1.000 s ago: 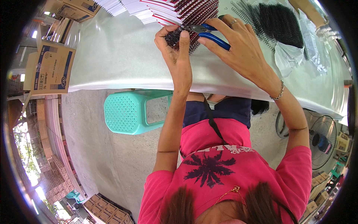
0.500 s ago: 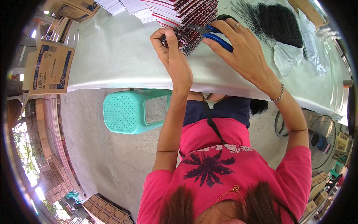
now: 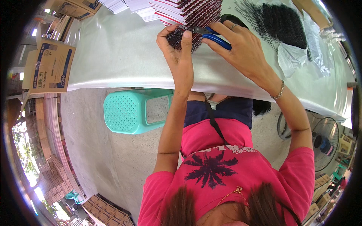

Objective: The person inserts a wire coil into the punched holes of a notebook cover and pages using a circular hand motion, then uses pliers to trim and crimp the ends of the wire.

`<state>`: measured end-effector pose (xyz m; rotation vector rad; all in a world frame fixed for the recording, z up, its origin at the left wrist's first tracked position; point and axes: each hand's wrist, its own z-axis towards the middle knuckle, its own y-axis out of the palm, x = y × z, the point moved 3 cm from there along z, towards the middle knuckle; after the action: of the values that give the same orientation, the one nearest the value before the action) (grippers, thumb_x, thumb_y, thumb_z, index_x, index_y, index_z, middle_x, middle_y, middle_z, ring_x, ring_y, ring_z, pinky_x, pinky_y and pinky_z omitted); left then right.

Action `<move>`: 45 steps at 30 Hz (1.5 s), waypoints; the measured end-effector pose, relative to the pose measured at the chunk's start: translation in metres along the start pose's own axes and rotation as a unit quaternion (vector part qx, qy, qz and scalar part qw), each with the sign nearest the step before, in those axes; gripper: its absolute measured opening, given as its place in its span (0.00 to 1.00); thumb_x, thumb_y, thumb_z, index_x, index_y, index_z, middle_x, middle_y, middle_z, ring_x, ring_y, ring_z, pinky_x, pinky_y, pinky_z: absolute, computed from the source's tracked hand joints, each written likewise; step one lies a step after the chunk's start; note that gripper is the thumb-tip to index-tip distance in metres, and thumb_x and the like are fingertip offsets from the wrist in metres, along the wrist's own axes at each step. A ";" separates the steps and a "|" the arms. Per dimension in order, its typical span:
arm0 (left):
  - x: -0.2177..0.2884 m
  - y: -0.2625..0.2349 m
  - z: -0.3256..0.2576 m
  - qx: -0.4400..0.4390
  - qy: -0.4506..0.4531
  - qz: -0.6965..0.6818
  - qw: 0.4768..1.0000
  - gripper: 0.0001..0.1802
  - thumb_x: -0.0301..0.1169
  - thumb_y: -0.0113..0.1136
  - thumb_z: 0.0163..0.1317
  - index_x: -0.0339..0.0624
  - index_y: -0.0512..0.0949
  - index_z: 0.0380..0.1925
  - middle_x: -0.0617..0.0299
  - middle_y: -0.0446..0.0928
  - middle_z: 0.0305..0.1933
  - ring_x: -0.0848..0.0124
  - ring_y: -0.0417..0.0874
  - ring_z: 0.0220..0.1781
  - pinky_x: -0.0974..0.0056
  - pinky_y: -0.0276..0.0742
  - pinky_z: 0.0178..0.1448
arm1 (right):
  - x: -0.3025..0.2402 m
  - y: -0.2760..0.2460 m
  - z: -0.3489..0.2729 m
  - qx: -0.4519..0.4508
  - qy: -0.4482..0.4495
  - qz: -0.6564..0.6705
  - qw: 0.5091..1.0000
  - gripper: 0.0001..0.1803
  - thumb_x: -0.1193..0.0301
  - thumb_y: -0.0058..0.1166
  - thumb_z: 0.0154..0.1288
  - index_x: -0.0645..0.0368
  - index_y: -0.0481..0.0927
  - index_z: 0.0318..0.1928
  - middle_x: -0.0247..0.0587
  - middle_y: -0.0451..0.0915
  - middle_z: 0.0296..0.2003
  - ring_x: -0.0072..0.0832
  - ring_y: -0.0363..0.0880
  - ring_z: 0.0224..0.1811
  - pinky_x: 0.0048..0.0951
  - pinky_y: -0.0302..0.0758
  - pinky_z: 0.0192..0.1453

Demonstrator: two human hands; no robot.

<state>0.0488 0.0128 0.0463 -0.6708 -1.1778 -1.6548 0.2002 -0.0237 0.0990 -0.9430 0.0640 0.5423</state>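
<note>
A fanned stack of spiral-bound notebooks (image 3: 166,13) lies at the table's far edge, white pages to the left and dark, shiny spiral coils along the right. My left hand (image 3: 180,56) is closed at the stack's near corner, fingers curled around the coil ends, thumb raised beside the pliers' tip. My right hand (image 3: 245,47) grips blue-handled pliers (image 3: 218,41), jaws pointing left into the coils by my left thumb. Whether the jaws are closed on a wire is too small to tell. Behind my right fingers sits a black curved object (image 3: 237,19).
Loose black spiral coils (image 3: 284,26) and crumpled clear plastic (image 3: 292,58) lie to the right on the covered table (image 3: 120,56). Below its edge stands a green stool (image 3: 128,113). A cardboard box (image 3: 52,67) is at left, a fan (image 3: 326,145) at right.
My left thumb has shifted right, closer to the pliers. The pliers and my right hand have moved slightly left, and more of the coil bunch shows inside my left hand.
</note>
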 end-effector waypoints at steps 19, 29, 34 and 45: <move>0.000 -0.003 -0.004 0.017 -0.015 0.017 1.000 0.20 0.32 0.60 0.71 0.42 0.66 0.58 0.62 0.70 0.50 0.74 0.70 0.52 0.67 0.65 0.59 | 0.011 0.008 -0.017 0.000 -0.008 -0.056 0.998 0.25 0.51 0.55 0.68 0.48 0.74 0.60 0.49 0.73 0.49 0.44 0.72 0.52 0.46 0.64 0.57; -0.010 -0.005 -0.007 0.008 -0.010 0.011 1.000 0.18 0.31 0.62 0.69 0.40 0.68 0.54 0.62 0.72 0.50 0.76 0.70 0.51 0.69 0.63 0.59 | 0.005 0.010 -0.012 0.015 -0.011 -0.079 0.997 0.25 0.49 0.58 0.65 0.47 0.78 0.56 0.48 0.77 0.47 0.44 0.74 0.49 0.46 0.67 0.51; -0.012 -0.007 -0.007 0.008 -0.010 0.015 1.000 0.17 0.32 0.61 0.70 0.39 0.68 0.53 0.63 0.70 0.50 0.77 0.70 0.51 0.69 0.65 0.59 | 0.005 0.013 -0.010 0.011 -0.012 -0.061 0.998 0.25 0.49 0.58 0.65 0.48 0.78 0.55 0.48 0.77 0.47 0.45 0.75 0.48 0.46 0.68 0.50; -0.010 -0.005 -0.007 0.005 -0.016 0.005 1.000 0.15 0.32 0.60 0.71 0.39 0.68 0.52 0.62 0.72 0.47 0.77 0.71 0.48 0.69 0.66 0.57 | 0.002 0.015 -0.005 -0.022 0.021 0.017 0.999 0.19 0.51 0.57 0.67 0.50 0.79 0.47 0.44 0.84 0.37 0.43 0.84 0.36 0.43 0.79 0.38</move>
<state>0.0489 0.0106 0.0329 -0.6977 -1.2021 -1.6354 0.1957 -0.0200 0.0843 -0.9971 0.1073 0.5569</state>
